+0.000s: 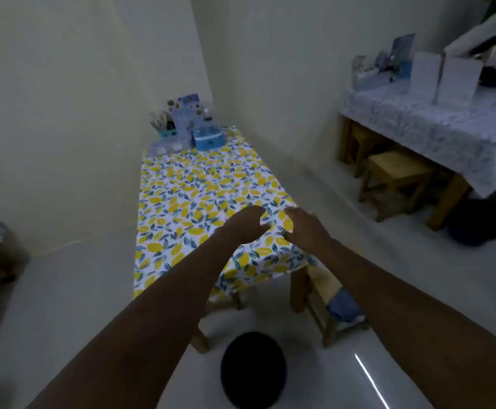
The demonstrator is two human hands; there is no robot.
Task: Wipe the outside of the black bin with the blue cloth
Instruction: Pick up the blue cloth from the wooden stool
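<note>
Lemon-print table [182, 184], 2 empty spread hands above, left hand [248, 224], right hand [304, 227]

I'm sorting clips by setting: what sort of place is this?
Probably a plain room in a home: a table under a lemon-print cloth, low wooden stools, and a black bin on the floor.

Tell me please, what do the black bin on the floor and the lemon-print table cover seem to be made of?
The black bin looks like plastic with a dull finish: a smooth, even, round dark shape, though dim light hides detail. The lemon-print table cover could be thin fabric or soft vinyl: it lies flat with a printed pattern and drapes in soft folds over the table edge. The blur leaves it open.
</note>
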